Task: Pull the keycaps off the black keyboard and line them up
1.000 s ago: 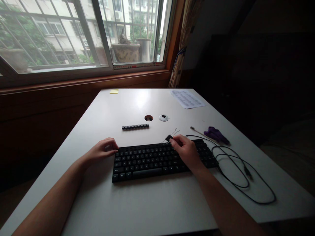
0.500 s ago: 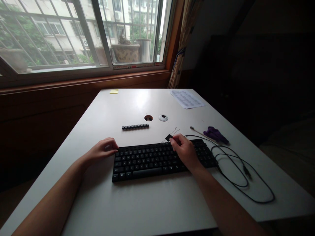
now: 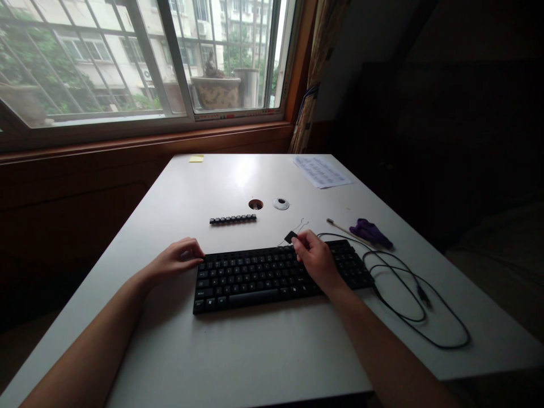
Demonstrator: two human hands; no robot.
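Note:
A black keyboard (image 3: 250, 281) lies on the white table, slightly angled. My left hand (image 3: 183, 255) is closed at its upper left corner, thumb and fingers pinching the edge. Above the right part of the keyboard, my right hand (image 3: 313, 255) grips a wire keycap puller (image 3: 291, 237) by its small black handle; its thin wires point away from me. Behind the keyboard stands a neat row of loose black keycaps (image 3: 233, 219). No keycap shows between the puller's wires.
The keyboard's cable (image 3: 425, 323) loops over the table's right side. Beyond it lie a brush-like stick (image 3: 340, 226) and a purple cloth (image 3: 370, 233). Farther back are a cable hole (image 3: 255, 204), its white cover (image 3: 281, 204), printed sheets (image 3: 323, 171) and yellow sticky notes (image 3: 196, 159).
Both hands keep nearly the same pose. The whole view has shifted very slightly, and the puller in my right hand has barely moved.

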